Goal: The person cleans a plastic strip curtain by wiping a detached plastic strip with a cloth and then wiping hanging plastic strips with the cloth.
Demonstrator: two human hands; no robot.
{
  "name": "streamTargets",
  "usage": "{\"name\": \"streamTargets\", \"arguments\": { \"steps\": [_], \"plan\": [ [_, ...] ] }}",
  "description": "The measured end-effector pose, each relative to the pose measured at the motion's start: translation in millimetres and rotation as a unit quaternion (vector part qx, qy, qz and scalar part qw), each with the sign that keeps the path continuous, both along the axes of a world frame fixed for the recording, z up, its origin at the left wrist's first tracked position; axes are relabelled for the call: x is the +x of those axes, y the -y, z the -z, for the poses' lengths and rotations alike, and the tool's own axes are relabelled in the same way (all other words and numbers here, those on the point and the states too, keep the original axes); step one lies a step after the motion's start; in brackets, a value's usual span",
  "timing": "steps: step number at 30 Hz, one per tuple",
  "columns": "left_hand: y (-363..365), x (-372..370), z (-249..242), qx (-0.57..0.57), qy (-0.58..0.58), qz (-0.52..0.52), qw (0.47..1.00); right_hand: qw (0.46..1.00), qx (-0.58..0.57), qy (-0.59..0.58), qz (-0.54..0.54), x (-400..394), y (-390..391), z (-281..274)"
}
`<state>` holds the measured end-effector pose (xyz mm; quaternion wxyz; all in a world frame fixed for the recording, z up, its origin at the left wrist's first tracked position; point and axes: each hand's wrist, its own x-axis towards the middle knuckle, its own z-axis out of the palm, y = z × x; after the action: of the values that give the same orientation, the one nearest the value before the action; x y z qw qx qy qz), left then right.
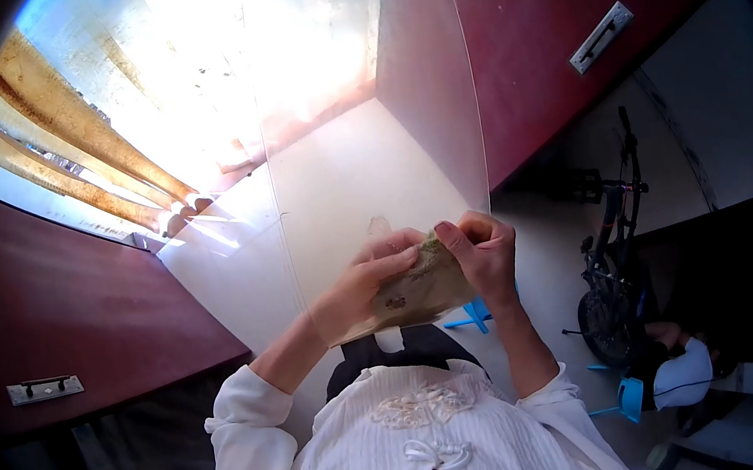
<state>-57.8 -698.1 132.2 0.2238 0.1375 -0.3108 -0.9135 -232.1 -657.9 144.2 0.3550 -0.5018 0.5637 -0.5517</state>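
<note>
Fingers (394, 264) are pinching the far edge of a greenish-brown piece (424, 273) — left hand (365, 279) at left, right hand (489, 247) at right — its body spreading toward the near side.

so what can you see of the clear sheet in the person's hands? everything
The clear sheet looks thin, perhaps plastic. Its long side edges run forward from the hands to the top of the view; the scene behind shows through. The near end looks brownish, with a small dark patch. The left hand and right hand grip it on either side of a greenish, rough-looking spot, whose nature I can't tell.
</note>
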Motion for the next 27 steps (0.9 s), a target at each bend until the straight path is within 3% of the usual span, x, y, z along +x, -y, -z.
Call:
{"name": "streamTargets", "arguments": {
  "steps": [2,9,12,14,16,20,25,27],
  "plan": [
    [-4.2,-3.4,8.7,0.085,-0.007,-0.048,0.995,1.000,0.004,-0.003,0.020,-4.6,4.5,-7.0],
    [-21.1,23.1,32.0,0.129,-0.027,-0.095,0.987,0.999,-0.007,-0.023,0.026,-8.9,-0.1,8.6],
    [-18.3,33.1,10.0,0.142,-0.053,-0.087,0.985,0.999,-0.003,-0.007,0.045,-11.1,-0.8,12.8],
    [-12.4,41.9,26.4,0.118,-0.024,-0.056,0.991,0.998,-0.013,-0.025,0.060,-13.8,0.1,7.7],
    [-7.1,44.2,32.5,-0.095,0.117,0.032,0.988,0.997,-0.014,-0.034,0.073,-12.3,3.3,4.1],
    [-14.2,21.1,13.2,-0.115,0.163,0.007,0.980,0.993,-0.031,-0.050,0.103,-7.4,6.5,8.7],
    [-26.2,7.8,29.3,-0.135,0.177,-0.019,0.975,0.985,-0.052,-0.077,0.146,-1.9,3.6,13.4],
    [-28.7,5.8,35.0,-0.025,0.130,-0.070,0.989,0.983,-0.057,-0.071,0.161,4.1,4.7,16.3]
  ]
}}
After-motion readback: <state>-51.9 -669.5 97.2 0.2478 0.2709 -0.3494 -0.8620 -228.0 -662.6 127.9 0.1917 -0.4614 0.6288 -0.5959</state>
